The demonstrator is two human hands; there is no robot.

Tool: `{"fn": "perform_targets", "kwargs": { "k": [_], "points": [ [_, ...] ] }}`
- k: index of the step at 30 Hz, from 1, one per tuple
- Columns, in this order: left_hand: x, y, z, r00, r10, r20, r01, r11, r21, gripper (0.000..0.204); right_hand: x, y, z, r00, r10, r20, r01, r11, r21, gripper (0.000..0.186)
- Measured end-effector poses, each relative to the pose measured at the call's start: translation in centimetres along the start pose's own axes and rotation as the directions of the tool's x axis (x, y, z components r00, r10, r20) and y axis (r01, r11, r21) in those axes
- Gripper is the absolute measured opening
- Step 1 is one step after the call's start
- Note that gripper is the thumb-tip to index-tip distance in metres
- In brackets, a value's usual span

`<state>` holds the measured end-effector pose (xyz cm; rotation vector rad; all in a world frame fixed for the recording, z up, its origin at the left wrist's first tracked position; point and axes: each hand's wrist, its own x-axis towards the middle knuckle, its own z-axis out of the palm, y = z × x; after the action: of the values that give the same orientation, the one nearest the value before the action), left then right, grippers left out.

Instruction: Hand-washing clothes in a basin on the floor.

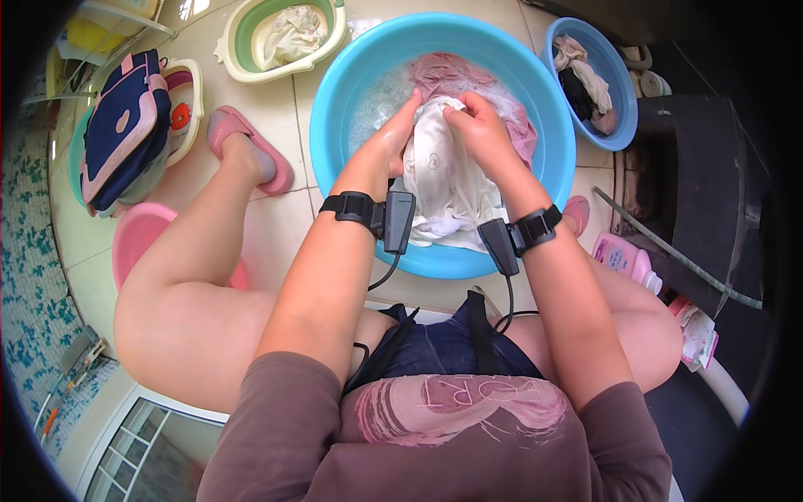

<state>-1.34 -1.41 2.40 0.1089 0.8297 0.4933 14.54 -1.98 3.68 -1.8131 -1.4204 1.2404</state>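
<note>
A large blue basin (pixel 333 100) between my feet holds soapy water, a pink cloth (pixel 443 71) at the back and a white garment (pixel 447 176) with small printed motifs, lifted at its top and spread down toward the front rim. My left hand (pixel 393 134) grips the white garment's left edge near the top, fingers partly hidden. My right hand (pixel 473 125) pinches the same garment just to the right, thumb and fingers closed on it. Both wrists carry black straps with small boxy devices.
A green-lined basin (pixel 237 38) with pale cloth stands back left, a smaller blue tub (pixel 619 125) with laundry back right. A navy-pink bag (pixel 117 142) rests on stacked basins left, above a pink basin (pixel 142 226). A pink bottle (pixel 623 259) and dark ledge (pixel 686 184) are right.
</note>
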Motion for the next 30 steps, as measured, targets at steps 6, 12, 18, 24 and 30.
{"fn": "perform_targets", "kwargs": {
  "k": [6, 12, 18, 24, 30],
  "points": [
    [-0.6, 0.0, 1.9, 0.988, 0.083, 0.132, -0.08, 0.996, -0.028, 0.041, -1.9, -2.3, -4.0, 0.954, -0.292, 0.072, 0.24, 0.884, 0.402, 0.025],
    [-1.1, -1.5, 6.0, 0.736, 0.636, 0.23, -0.655, 0.584, 0.479, 0.066, -3.4, -3.7, -3.5, 0.936, 0.328, 0.131, -0.31, 0.588, 0.747, 0.054],
    [-2.8, -0.4, 6.3, 0.531, 0.784, 0.321, -0.704, 0.197, 0.682, 0.057, -3.5, -3.0, -4.4, 0.941, 0.073, 0.33, -0.319, 0.515, 0.795, 0.07],
    [-1.8, 1.9, 1.6, 0.748, 0.663, -0.013, -0.654, 0.735, -0.181, 0.039, -3.1, -1.0, -2.4, 0.975, -0.132, 0.178, 0.147, 0.987, -0.071, 0.066],
    [-0.5, -0.2, -4.0, 0.971, 0.221, -0.093, -0.24, 0.89, -0.387, 0.048, -5.8, 0.4, 1.4, 0.771, -0.573, 0.279, 0.629, 0.613, -0.479, 0.049]
  ]
}}
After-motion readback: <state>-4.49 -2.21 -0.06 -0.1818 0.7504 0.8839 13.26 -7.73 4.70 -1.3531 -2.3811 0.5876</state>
